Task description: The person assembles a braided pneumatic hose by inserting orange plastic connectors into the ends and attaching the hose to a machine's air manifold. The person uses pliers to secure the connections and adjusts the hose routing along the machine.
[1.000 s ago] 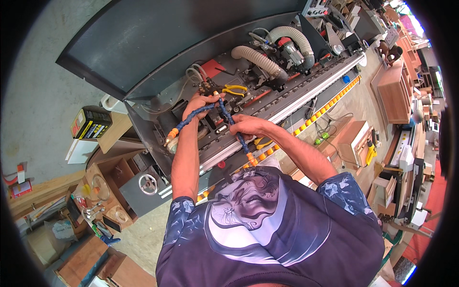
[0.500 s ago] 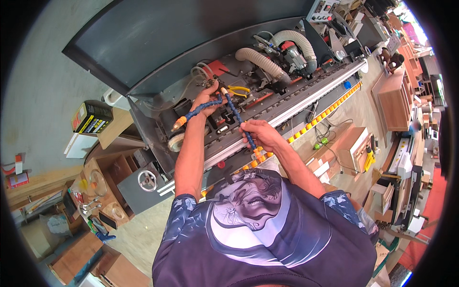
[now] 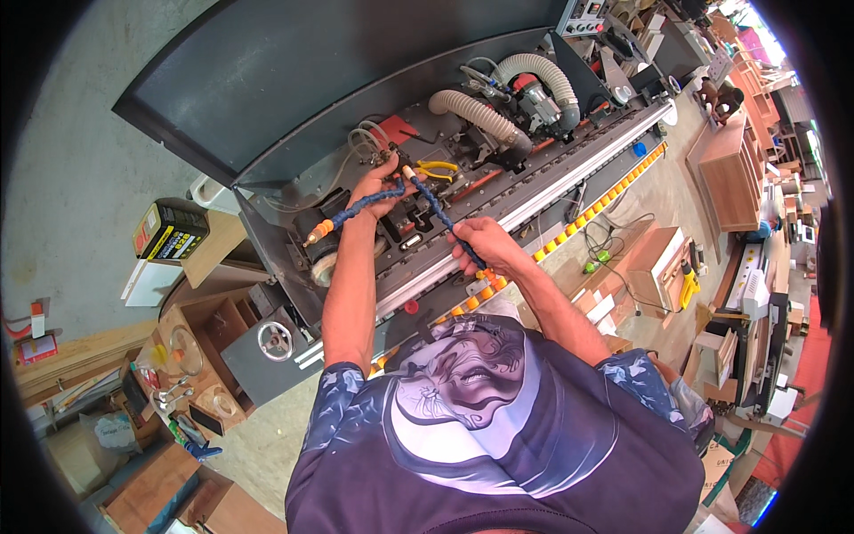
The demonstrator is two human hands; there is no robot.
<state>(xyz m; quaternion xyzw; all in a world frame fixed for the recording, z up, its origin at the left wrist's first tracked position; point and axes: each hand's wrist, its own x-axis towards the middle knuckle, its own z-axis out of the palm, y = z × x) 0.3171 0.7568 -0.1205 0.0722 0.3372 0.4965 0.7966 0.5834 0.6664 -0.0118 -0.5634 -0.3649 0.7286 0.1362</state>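
Note:
My left hand [image 3: 371, 183] is closed around the base of two blue segmented hoses, beside a small fitting with thin clear tubes. One hose [image 3: 356, 208] bends left across my wrist to an orange nozzle [image 3: 320, 230]. The other hose [image 3: 434, 205] slants down to the right, over the machine's front rail. My right hand [image 3: 483, 242] pinches that hose near its lower end, above an orange tip [image 3: 489, 283]. Yellow-handled pliers [image 3: 438, 165] lie on the machine bed just right of my left fingers. The fitting is partly hidden by my fingers.
The machine's dark lid [image 3: 338, 67] stands raised behind. Ribbed grey ducts [image 3: 476, 113] and a motor [image 3: 536, 102] sit farther right. Orange-yellow rollers [image 3: 587, 218] line the front edge. A handwheel [image 3: 275, 341] is at lower left; cables [image 3: 605, 236] lie on the floor at right.
My right hand has shifted slightly right and down along the hose. The hose in it slants more to the right. My left hand keeps its hold; the whole view has shifted slightly.

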